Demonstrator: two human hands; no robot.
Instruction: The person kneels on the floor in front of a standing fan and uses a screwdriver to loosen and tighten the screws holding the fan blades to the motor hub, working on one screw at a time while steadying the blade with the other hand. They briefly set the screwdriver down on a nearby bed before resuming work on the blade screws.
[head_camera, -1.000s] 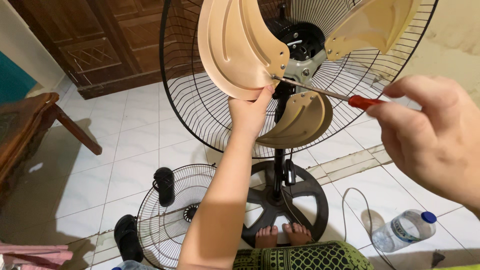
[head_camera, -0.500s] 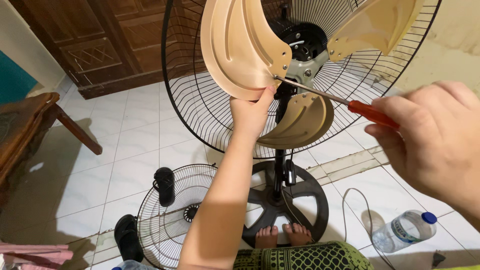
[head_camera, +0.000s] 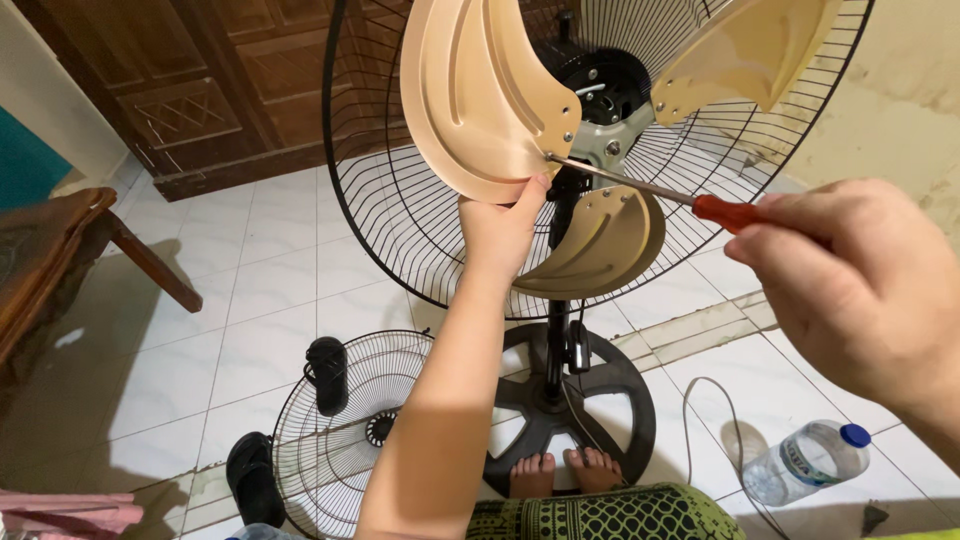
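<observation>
Compared with a second earlier, the right hand (head_camera: 860, 290) had drawn nearer the camera and lower, fingers closed round the red-handled screwdriver (head_camera: 640, 187), its tip remaining at the base of the beige fan blade (head_camera: 480, 95). The left hand (head_camera: 500, 230) kept pinching that blade's lower edge. A clear plastic bottle (head_camera: 805, 462) with blue cap lay on the white tile floor (head_camera: 250, 300) at lower right, beside the fan's black round base (head_camera: 570, 400).

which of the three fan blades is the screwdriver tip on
The upper-left blade, steadied from below by the left hand; the screwdriver touches neither other blade.
</observation>
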